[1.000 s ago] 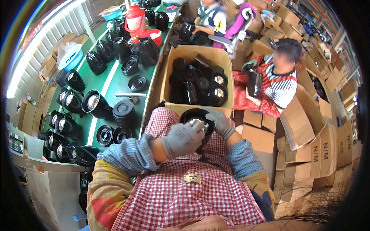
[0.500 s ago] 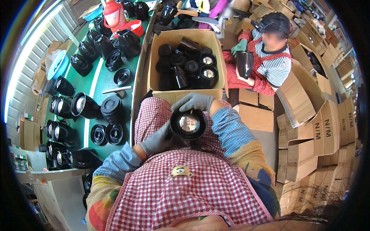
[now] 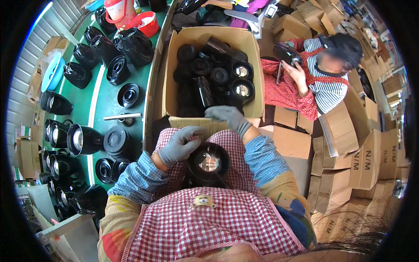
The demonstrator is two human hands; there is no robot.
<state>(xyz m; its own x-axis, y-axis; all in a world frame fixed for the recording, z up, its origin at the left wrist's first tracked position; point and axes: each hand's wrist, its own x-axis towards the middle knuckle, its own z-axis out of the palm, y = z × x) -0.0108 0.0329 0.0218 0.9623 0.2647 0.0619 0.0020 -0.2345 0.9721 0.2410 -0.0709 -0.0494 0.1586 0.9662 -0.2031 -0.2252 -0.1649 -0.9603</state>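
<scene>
Upright between my thighs stands a black jug body [image 3: 219,162], its round mouth facing up with a mirror-like interior. My left hand [image 3: 180,146], in a grey glove, hovers by the jug's upper left rim, fingers partly bent and apart, holding nothing. In a matching glove, my right hand [image 3: 229,118] is off the jug, over the near flap of the cardboard box [image 3: 171,74]; its fingers are stretched toward the left and nothing shows in them. Inside that box lie several black jugs and round black parts [image 3: 200,67].
On my left, a green table [image 3: 99,98] carries black jugs, lids [image 3: 128,95], a metal bar [image 3: 123,116], a red-and-white bucket [image 3: 120,13] and a blue basin [image 3: 53,72]. To the right, a co-worker [image 3: 323,74] handles a black jug near stacked cartons [image 3: 366,161].
Both my hands have let go of the jug's rim. The right moved up toward the box, the left up and clear of the jug's side. The co-worker's jug has tilted.
</scene>
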